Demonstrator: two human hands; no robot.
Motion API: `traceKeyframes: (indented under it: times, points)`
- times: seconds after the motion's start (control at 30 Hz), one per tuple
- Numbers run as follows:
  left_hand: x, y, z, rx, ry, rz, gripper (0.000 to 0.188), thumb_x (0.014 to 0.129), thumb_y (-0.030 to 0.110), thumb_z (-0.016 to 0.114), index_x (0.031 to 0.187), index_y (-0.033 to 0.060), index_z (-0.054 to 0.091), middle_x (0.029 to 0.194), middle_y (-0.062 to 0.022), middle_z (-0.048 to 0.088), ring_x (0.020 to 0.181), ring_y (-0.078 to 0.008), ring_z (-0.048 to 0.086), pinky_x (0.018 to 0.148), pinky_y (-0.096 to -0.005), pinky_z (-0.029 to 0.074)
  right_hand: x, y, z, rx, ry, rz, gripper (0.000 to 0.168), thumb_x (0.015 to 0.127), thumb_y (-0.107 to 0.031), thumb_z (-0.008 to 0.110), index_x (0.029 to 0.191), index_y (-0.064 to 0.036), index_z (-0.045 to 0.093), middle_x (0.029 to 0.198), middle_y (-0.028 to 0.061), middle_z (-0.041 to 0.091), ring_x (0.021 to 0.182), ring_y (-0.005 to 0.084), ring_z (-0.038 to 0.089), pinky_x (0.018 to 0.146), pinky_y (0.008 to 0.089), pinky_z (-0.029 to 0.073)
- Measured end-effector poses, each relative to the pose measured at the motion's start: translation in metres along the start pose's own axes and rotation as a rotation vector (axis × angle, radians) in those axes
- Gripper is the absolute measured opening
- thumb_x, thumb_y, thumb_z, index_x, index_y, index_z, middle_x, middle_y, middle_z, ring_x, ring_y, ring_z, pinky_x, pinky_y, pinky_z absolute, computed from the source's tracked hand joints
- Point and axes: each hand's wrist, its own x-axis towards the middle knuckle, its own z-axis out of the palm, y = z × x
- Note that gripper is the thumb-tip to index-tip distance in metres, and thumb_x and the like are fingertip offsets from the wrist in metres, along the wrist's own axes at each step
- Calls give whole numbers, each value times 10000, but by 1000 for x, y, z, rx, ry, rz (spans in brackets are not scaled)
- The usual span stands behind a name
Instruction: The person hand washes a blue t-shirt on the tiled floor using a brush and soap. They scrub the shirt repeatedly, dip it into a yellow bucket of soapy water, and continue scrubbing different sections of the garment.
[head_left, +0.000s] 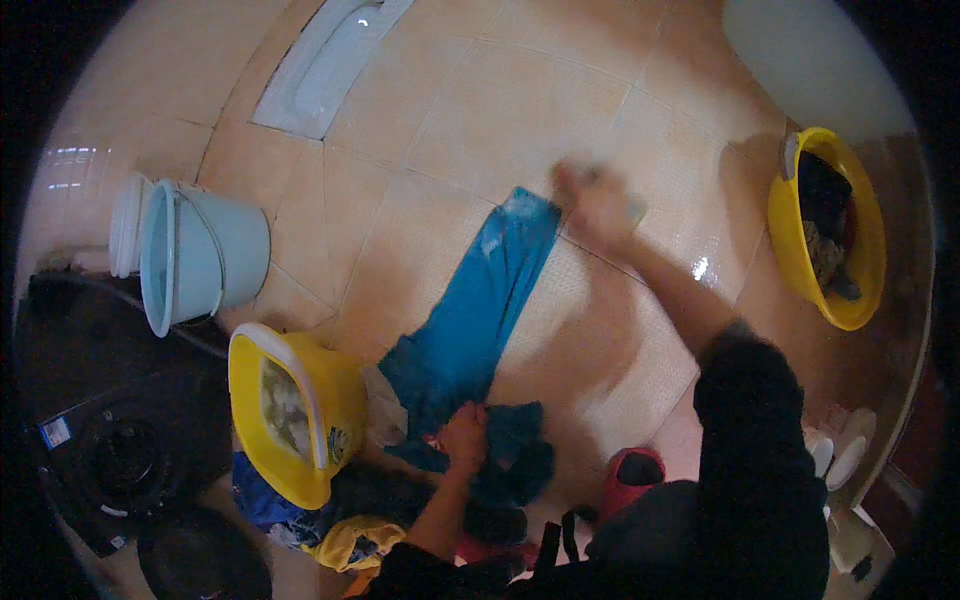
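A wet teal garment lies stretched over the tiled floor, with whitish suds near its upper end. My left hand grips its bunched lower part. Just right of the garment's upper end is my right hand, blurred by motion, its fingers bent around something hard to make out; a pale greenish edge shows beside the palm. Whether that hand touches the cloth cannot be told.
A yellow bucket with cloudy water stands at the left, near a light blue bucket. Loose clothes lie below it. At the right is a yellow basin holding dark clothes. A white squat toilet is set into the floor.
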Motion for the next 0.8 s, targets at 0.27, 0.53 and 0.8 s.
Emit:
traceKeyframes:
  times: [0.27,0.53,0.8]
  points:
    - [-2,9,9,45,73,25,236,870,267,499,807,43,538,797,-170,584,754,-366,580,639,-470,455,-129,-58,79,319,-437,-93,482,823,-215,543,1291,-164,437,963,243,552,885,382,543,772,508,440]
    - [3,5,-3,56,25,78,235,865,266,507,803,40,533,811,-165,586,769,-355,583,641,-465,467,-33,-50,-5,-28,-194,-222,400,868,-206,495,1257,-116,468,1088,249,539,1036,409,497,900,495,400]
    - [-2,10,1,129,30,61,215,856,249,510,795,44,531,799,-151,588,764,-336,593,614,-457,475,-83,-44,80,-304,-140,-543,476,861,-257,533,1303,-122,419,1070,211,578,1001,356,531,707,492,448]
